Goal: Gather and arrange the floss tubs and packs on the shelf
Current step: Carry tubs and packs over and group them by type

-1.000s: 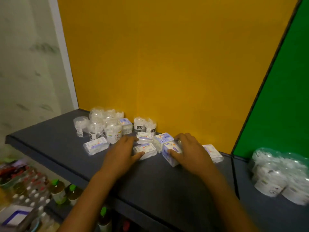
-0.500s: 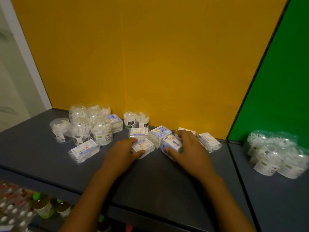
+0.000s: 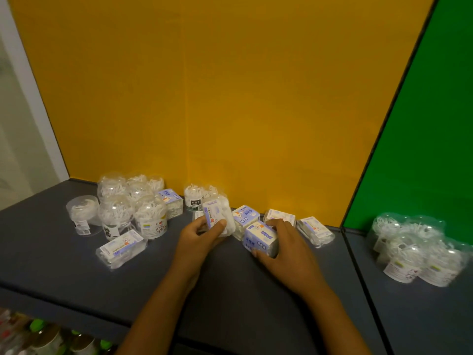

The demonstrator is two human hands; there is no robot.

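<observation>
Now your left hand (image 3: 202, 233) holds a floss pack (image 3: 217, 217) lifted off the dark grey shelf (image 3: 76, 272) and tilted up on end, thumb across its printed face and fingers curled behind it. Your right hand (image 3: 284, 248) grips a second pack (image 3: 259, 238) that sits on the shelf, thumb at its near end and fingers wrapped over its far side. Between and behind the two lies a third pack (image 3: 246, 216), with two more just to the right (one (image 3: 280, 216) against the yellow back panel (image 3: 217, 98), one (image 3: 315, 231) nearer the green divider (image 3: 430, 139)). On the left a cluster of clear floss tubs (image 3: 128, 203) stands upright near the back, a lone pack (image 3: 122, 248) lying flat in front of them and another pack (image 3: 171, 203) beside them. Two small tubs (image 3: 197, 199) stand at the back centre. Beyond the divider, more tubs in plastic wrap (image 3: 419, 249) sit on the right section. Bottles (image 3: 38, 336) show on a lower level at near left.
</observation>
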